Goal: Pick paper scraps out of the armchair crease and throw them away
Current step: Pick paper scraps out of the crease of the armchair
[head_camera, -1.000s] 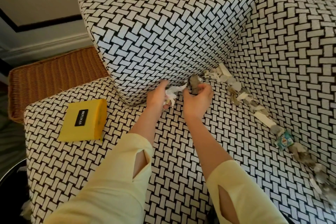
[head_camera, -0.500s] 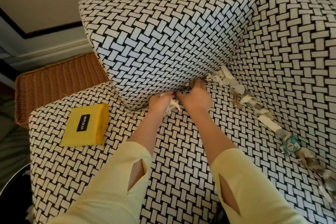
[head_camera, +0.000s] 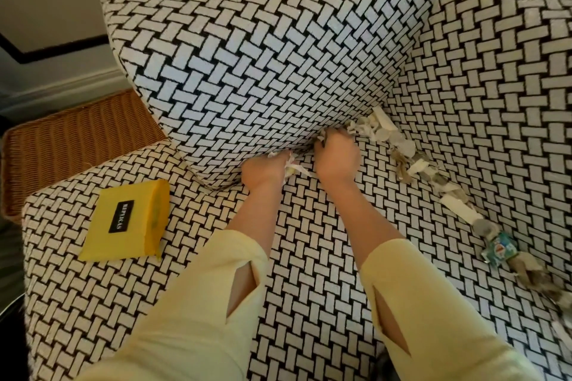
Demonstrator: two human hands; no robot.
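A black-and-white woven armchair (head_camera: pixel 309 257) fills the view. A line of white and grey paper scraps (head_camera: pixel 411 161) lies in the crease between the seat and the right arm, with a blue-green wrapper (head_camera: pixel 498 249) further down it. My left hand (head_camera: pixel 263 175) is closed on white paper scraps (head_camera: pixel 292 165) at the crease under the back cushion (head_camera: pixel 263 71). My right hand (head_camera: pixel 335 158) is fisted right beside it, fingers pushed into the crease, with grey scraps showing at its top.
A yellow dustpan-like box (head_camera: pixel 127 219) with a black label lies on the seat at the left. A wicker basket (head_camera: pixel 71 145) stands beyond the chair's left side. A wall and skirting run behind it.
Both hands have moved forward and down into the crease under the back cushion. The grey scrap held up in my right hand is now mostly hidden in the fist.
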